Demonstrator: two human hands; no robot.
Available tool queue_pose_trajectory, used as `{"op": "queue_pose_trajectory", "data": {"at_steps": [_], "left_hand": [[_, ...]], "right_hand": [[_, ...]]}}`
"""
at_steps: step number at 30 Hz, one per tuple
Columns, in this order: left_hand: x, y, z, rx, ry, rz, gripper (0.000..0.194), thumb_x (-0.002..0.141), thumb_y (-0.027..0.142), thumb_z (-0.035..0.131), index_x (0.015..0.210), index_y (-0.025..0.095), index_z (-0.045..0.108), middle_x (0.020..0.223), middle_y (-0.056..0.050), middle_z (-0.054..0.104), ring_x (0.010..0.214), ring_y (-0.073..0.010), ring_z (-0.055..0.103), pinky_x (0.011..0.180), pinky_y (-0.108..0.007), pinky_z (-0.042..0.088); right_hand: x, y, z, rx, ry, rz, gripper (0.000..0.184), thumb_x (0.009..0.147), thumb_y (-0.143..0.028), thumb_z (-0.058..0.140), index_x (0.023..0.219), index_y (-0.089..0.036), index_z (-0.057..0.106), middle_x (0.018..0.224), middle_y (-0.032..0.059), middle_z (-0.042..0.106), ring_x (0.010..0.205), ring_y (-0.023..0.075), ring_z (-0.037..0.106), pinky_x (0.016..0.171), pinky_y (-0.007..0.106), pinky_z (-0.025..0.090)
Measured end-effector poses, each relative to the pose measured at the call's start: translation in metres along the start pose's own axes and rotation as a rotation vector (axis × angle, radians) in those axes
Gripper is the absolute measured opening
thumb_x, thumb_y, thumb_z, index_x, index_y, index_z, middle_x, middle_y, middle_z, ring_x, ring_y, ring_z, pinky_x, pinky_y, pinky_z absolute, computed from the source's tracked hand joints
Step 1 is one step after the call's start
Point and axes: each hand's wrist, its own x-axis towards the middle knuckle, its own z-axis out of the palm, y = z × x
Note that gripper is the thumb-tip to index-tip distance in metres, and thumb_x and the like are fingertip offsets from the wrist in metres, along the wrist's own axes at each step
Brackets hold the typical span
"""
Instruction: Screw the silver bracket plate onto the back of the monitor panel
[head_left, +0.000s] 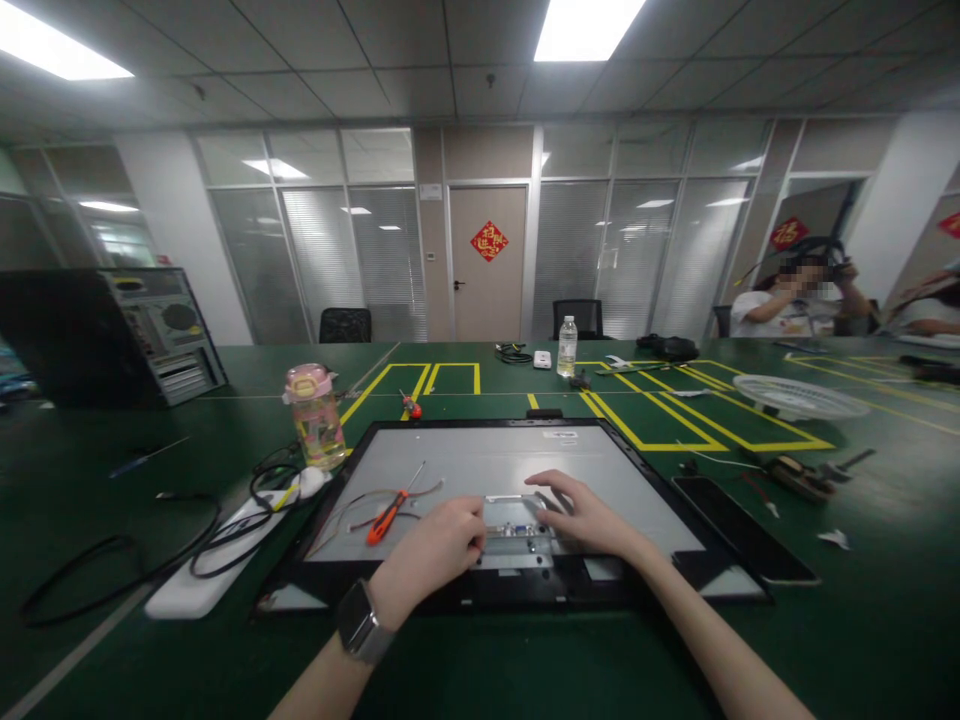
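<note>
A monitor panel [465, 450] lies face down on the table, its grey back and black frame towards me. Near its lower middle is a metal bracket [517, 548] with small connectors along it. My left hand [439, 540], with a watch on the wrist, is closed at the bracket's left edge; its fingertips are partly hidden. Around the bracket's right side my right hand [581, 515] has its fingers apart and bent, the fingertips close to the metal. An orange-handled screwdriver [388, 517] and thin cables [352, 500] lie on the panel left of my hands.
Left of the panel stand a pink-lidded bottle [315, 420] and a white power strip [214, 565] with black cords. A phone [739, 525] lies at the right. Farther back are a computer case [112, 335], a red-handled screwdriver [412, 405] and a water bottle [568, 348]. Another person [802, 300] sits across.
</note>
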Motion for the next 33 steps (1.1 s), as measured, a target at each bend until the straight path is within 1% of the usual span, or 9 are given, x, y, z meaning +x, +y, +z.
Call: {"op": "queue_pose_trajectory", "data": {"at_steps": [6, 11, 17, 21, 22, 26, 27, 29, 33], "left_hand": [[0.000, 0.005, -0.007, -0.008, -0.020, -0.046, 0.023, 0.076, 0.004, 0.049, 0.062, 0.016, 0.063, 0.081, -0.002, 0.058, 0.072, -0.0134, 0.055, 0.065, -0.022, 0.039], [-0.001, 0.004, -0.004, -0.007, -0.007, -0.050, 0.023, 0.076, 0.004, 0.048, 0.063, 0.017, 0.062, 0.082, -0.003, 0.059, 0.075, -0.0142, 0.055, 0.066, -0.023, 0.039], [-0.001, 0.004, -0.002, -0.089, -0.008, -0.102, 0.021, 0.075, 0.005, 0.048, 0.065, 0.017, 0.062, 0.085, -0.003, 0.059, 0.078, -0.0145, 0.056, 0.070, -0.023, 0.040], [0.001, -0.005, -0.006, -0.189, -0.004, -0.067, 0.018, 0.072, 0.007, 0.052, 0.065, 0.017, 0.064, 0.081, -0.001, 0.061, 0.076, -0.0139, 0.057, 0.071, -0.022, 0.041], [0.001, -0.009, -0.008, -0.206, 0.018, -0.076, 0.016, 0.072, 0.008, 0.052, 0.065, 0.017, 0.064, 0.076, -0.001, 0.061, 0.072, -0.0137, 0.057, 0.068, -0.022, 0.041], [-0.002, -0.031, -0.019, -0.167, 0.310, -0.270, 0.016, 0.076, 0.009, 0.049, 0.076, 0.016, 0.063, 0.077, -0.002, 0.063, 0.072, -0.0150, 0.057, 0.068, -0.023, 0.041], [-0.004, -0.036, -0.022, -0.139, 0.335, -0.317, 0.016, 0.078, 0.009, 0.048, 0.078, 0.016, 0.062, 0.079, -0.003, 0.063, 0.073, -0.0154, 0.058, 0.069, -0.023, 0.041], [-0.006, -0.044, -0.026, -0.064, 0.342, -0.415, 0.015, 0.081, 0.011, 0.048, 0.080, 0.017, 0.062, 0.081, -0.004, 0.063, 0.075, -0.0166, 0.059, 0.071, -0.024, 0.041], [-0.009, -0.052, -0.024, 0.071, 0.237, -0.555, 0.017, 0.085, 0.015, 0.047, 0.082, 0.016, 0.063, 0.085, -0.007, 0.065, 0.081, -0.0185, 0.061, 0.075, -0.025, 0.041]], "right_hand": [[-0.001, -0.003, -0.002, 0.032, -0.035, 0.000, 0.038, 0.080, -0.029, 0.061, 0.117, -0.023, 0.057, 0.119, 0.0064, 0.058, 0.112, 0.0235, 0.053, 0.100, 0.038, 0.039], [-0.003, -0.010, 0.000, 0.063, -0.122, 0.009, 0.052, 0.073, -0.026, 0.069, 0.122, -0.024, 0.052, 0.122, 0.0066, 0.054, 0.114, 0.0241, 0.050, 0.100, 0.038, 0.039], [-0.003, -0.015, 0.007, 0.040, -0.124, -0.003, 0.055, 0.067, -0.021, 0.070, 0.120, -0.024, 0.054, 0.121, 0.0072, 0.053, 0.114, 0.0252, 0.049, 0.100, 0.039, 0.037], [-0.003, -0.013, 0.010, 0.037, -0.119, 0.051, 0.057, 0.065, -0.020, 0.070, 0.120, -0.023, 0.054, 0.120, 0.0076, 0.053, 0.112, 0.0252, 0.049, 0.099, 0.039, 0.038], [-0.003, -0.012, 0.011, 0.039, -0.120, 0.069, 0.057, 0.065, -0.019, 0.070, 0.120, -0.023, 0.054, 0.120, 0.0077, 0.053, 0.112, 0.0252, 0.049, 0.098, 0.039, 0.038], [-0.001, -0.011, 0.014, 0.062, -0.123, 0.102, 0.058, 0.063, -0.015, 0.067, 0.120, -0.023, 0.054, 0.122, 0.0075, 0.052, 0.114, 0.0263, 0.047, 0.100, 0.040, 0.037], [0.000, -0.012, 0.014, 0.065, -0.127, 0.108, 0.059, 0.063, -0.014, 0.067, 0.119, -0.023, 0.054, 0.122, 0.0074, 0.052, 0.114, 0.0268, 0.047, 0.100, 0.040, 0.036], [0.001, -0.014, 0.014, 0.066, -0.134, 0.131, 0.059, 0.061, -0.014, 0.067, 0.119, -0.023, 0.054, 0.122, 0.0072, 0.051, 0.115, 0.0279, 0.046, 0.101, 0.042, 0.036], [0.002, -0.018, 0.014, 0.063, -0.145, 0.148, 0.059, 0.062, -0.015, 0.067, 0.119, -0.024, 0.053, 0.123, 0.0070, 0.051, 0.117, 0.0286, 0.045, 0.101, 0.043, 0.035]]}}
